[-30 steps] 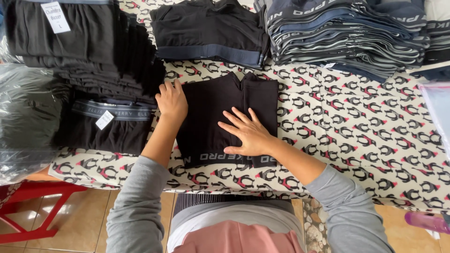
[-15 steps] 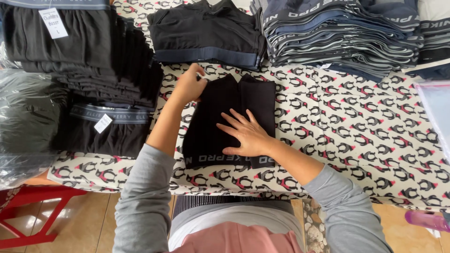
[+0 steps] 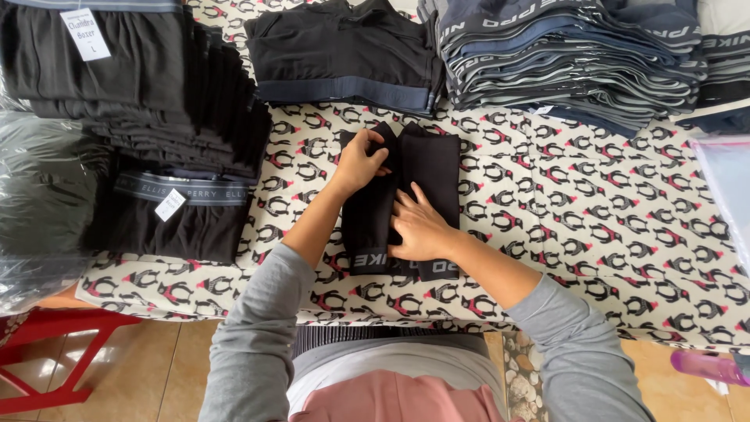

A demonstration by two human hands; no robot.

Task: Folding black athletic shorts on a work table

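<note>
Penguin-patterned cloth (image 3: 594, 211) covers the table I am looking down on, with tan floor tiles showing below its near edge.

From my remote seat I see the left hand (image 3: 361, 162) at the far end of a black folded garment (image 3: 426, 168). Its fingers curl over the cloth's upper left edge and pinch a fold of it, so that hand is gripping the garment. The right hand (image 3: 418, 227) lies lower, palm down and fingers spread flat, pressing on the middle of the same piece without closing around anything. The garment sits near the middle of the table, just in front of the body, folded into a narrow upright strip with its waistband at the near end, beside the right wrist. Both arms wear grey sleeves pushed up the forearms.

Moving outward, a dark folded pair with a blue-grey waistband (image 3: 344, 59) lies just beyond the garment, close but apart. To the right of that rises a tall stack of grey and navy folded underwear (image 3: 562, 59). On the left stands a thick pile of black folded pieces (image 3: 141, 86) with a white paper tag on top, and in front of it another black pair with a grey waistband (image 3: 168, 215) and a small tag. Clear plastic wrapping (image 3: 35, 203) bunches at the far left. A red stool (image 3: 47, 359) stands on the floor below, and a pink bottle (image 3: 707, 366) shows at the lower right.
</note>
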